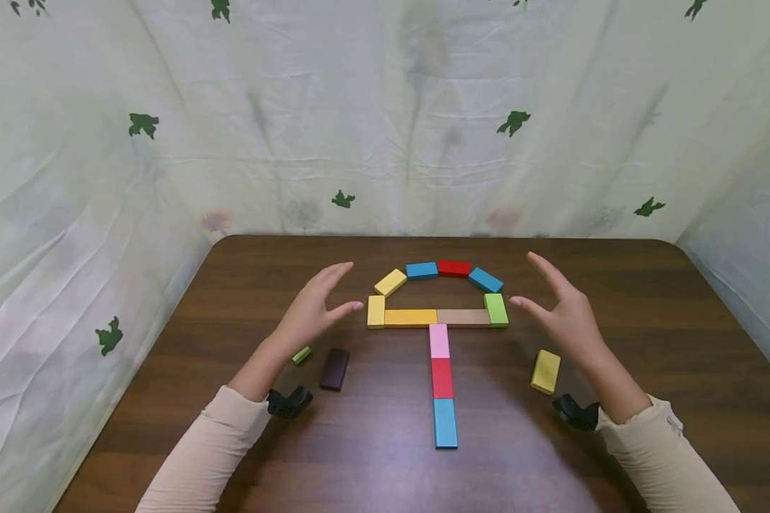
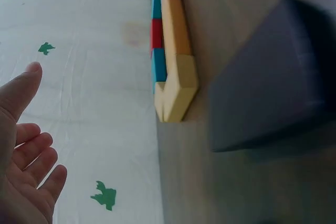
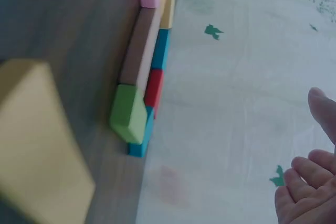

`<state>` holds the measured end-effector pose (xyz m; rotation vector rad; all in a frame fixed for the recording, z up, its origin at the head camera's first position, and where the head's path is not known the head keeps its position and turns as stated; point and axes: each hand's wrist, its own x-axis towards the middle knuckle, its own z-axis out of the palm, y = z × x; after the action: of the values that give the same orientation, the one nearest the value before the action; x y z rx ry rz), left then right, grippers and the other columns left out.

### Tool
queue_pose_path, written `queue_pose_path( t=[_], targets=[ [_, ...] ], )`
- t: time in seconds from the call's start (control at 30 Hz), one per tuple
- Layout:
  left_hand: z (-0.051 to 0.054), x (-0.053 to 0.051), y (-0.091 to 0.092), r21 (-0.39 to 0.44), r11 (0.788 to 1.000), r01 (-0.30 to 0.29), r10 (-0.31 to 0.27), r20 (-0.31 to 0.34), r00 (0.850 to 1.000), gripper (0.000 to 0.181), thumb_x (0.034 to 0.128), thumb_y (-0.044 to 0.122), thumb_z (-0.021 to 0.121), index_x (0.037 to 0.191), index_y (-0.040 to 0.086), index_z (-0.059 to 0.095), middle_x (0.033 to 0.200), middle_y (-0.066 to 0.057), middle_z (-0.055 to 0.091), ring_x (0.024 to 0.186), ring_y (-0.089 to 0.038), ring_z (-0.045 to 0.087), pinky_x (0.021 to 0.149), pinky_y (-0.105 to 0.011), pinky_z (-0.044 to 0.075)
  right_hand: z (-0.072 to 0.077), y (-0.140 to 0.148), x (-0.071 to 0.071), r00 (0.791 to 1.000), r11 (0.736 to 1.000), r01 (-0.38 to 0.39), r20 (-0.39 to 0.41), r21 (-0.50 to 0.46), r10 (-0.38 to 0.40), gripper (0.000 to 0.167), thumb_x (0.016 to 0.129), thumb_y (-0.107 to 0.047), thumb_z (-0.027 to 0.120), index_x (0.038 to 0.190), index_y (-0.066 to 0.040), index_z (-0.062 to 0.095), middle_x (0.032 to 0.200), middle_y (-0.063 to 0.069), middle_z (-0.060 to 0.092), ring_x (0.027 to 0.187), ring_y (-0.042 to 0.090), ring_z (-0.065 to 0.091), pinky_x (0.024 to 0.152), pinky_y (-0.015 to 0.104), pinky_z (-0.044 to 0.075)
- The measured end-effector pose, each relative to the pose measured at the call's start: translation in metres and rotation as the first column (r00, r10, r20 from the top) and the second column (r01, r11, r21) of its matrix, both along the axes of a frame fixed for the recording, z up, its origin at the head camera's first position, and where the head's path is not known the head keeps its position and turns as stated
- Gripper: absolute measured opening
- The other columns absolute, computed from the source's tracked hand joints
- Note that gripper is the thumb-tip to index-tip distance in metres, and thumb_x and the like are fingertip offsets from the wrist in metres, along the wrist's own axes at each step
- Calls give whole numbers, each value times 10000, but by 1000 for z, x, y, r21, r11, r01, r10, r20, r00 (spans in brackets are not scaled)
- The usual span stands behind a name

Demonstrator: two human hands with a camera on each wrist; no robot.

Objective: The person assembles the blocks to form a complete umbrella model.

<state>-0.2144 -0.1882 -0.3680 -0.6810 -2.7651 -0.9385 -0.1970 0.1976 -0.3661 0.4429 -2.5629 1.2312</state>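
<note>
Coloured blocks lie on the table in an umbrella-like outline. Its arch has yellow point(image 1: 390, 283), blue point(image 1: 421, 271), red point(image 1: 453, 268) and second blue point(image 1: 485, 280) blocks. Below, an orange block point(image 1: 411, 318) and a brown block point(image 1: 463, 318) form a bar between an upright-lying yellow block point(image 1: 376, 312) and a green block point(image 1: 496, 311). A pink block point(image 1: 439, 341), a red block point(image 1: 442, 377) and a blue block point(image 1: 445, 423) run downward. My left hand point(image 1: 317, 303) hovers left of the outline, my right hand point(image 1: 561, 313) right of it; both hold nothing, thumbs apart from fingers.
Loose on the table are a dark block point(image 1: 335, 369) and a small green block point(image 1: 301, 355) near the left forearm, and a yellow block point(image 1: 545, 371) near the right. A pale leaf-patterned cloth point(image 1: 385, 142) hangs behind the table point(image 1: 282, 456).
</note>
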Motion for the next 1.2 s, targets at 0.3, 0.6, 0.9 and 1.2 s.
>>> queue_pose_path(
  t=[0.3,0.6,0.9,1.2],
  targets=[
    [-15,32,-14,-6,999,40,-40,17,999,704,789,309,688,1364,57,369,1362,-107,388,1253,-263,325,989,-446,281,-11,20,29,998,992,53,-41,113,-49,800,733,-155,743,1406,-233,317,1368,113,389,1206,346,380,858,539,363],
    [-29,58,-26,-20,997,70,-69,69,995,733,775,340,691,1365,54,365,1367,-104,380,1247,-279,333,970,-472,299,-25,32,52,999,990,35,35,139,-41,803,736,-223,744,1409,-227,308,1369,120,385,1182,382,392,834,556,364],
    [-45,68,-37,-32,995,98,-87,254,963,824,728,439,699,1382,87,341,1384,-89,351,1254,-251,327,965,-454,314,-41,36,65,983,986,-56,182,157,27,836,728,-306,741,1418,-215,277,1377,168,349,1194,417,349,839,587,334],
    [-56,68,-41,-35,990,140,-121,327,937,811,729,400,718,1376,88,341,1365,-87,368,1215,-233,362,921,-444,353,-55,46,64,958,978,-111,280,177,58,839,722,-369,735,1375,-49,316,1347,214,352,1180,424,354,865,588,320]
  ],
)
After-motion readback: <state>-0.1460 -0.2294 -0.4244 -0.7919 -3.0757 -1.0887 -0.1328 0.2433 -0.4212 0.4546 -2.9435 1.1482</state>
